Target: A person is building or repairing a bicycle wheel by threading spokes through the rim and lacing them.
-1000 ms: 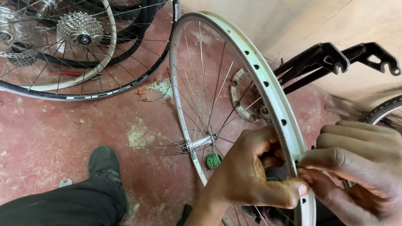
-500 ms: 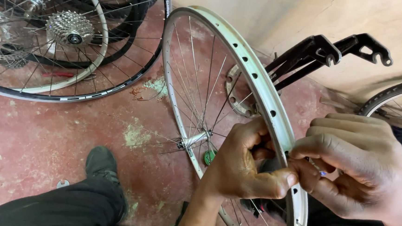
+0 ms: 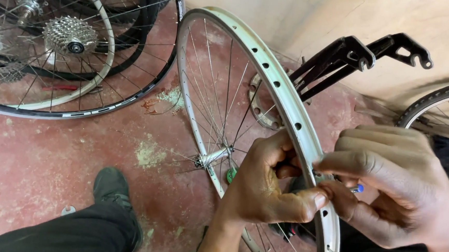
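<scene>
Beside you, wheels with sprocket cluster (image 3: 70,35) stacked on red floor (image 3: 35,156), black fork (image 3: 363,59) against wall (image 3: 314,17), your dark shoe (image 3: 114,192).

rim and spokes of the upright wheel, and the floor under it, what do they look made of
The rim looks like bare metal, probably aluminium: pale silver, dull sheen, a row of punched holes along its channel. The spokes look like thin steel wire, bright and straight. The floor looks like concrete with worn red paint, pale patches showing through. The left hand and right hand pinch the rim between them.
</scene>
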